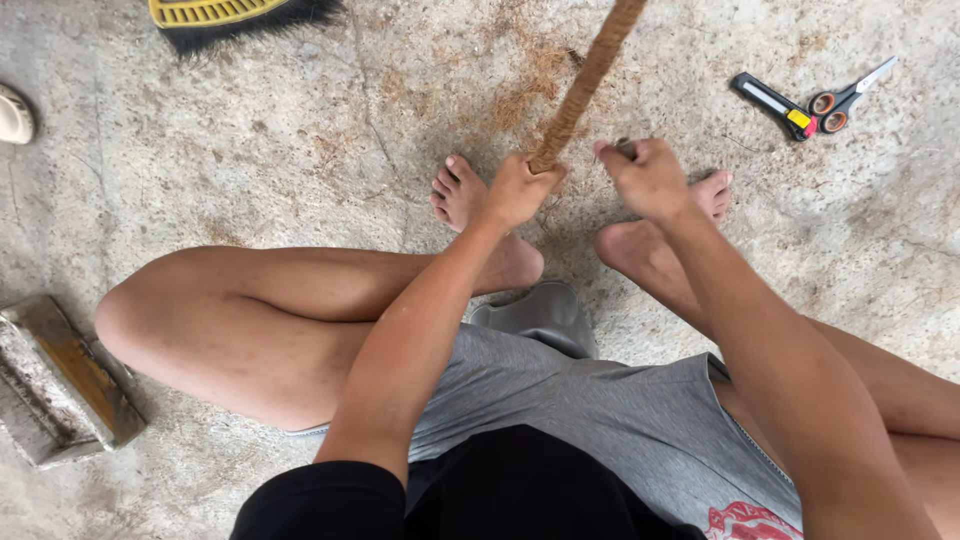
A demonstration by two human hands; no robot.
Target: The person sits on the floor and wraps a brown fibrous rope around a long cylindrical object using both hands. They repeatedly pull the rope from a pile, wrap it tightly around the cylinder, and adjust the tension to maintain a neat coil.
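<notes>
I sit on a rough concrete floor [250, 160] with bare legs and feet spread. My left hand [520, 190] is closed around the lower end of a thick brown fibre rope [588, 80] that runs up and out of the top edge. My right hand [645, 178] is curled just to the right of the rope's end, pinching something small and dark that I cannot make out. Both hands hover above my feet. Loose brown fibres lie scattered on the floor around the rope.
A black and yellow utility knife [772, 103] and orange-handled scissors [845, 100] lie at the upper right. A yellow brush with black bristles [235, 18] sits at the top left. A rusty metal block [60, 380] rests at the left, a pale sandal [14, 115] at the far left edge.
</notes>
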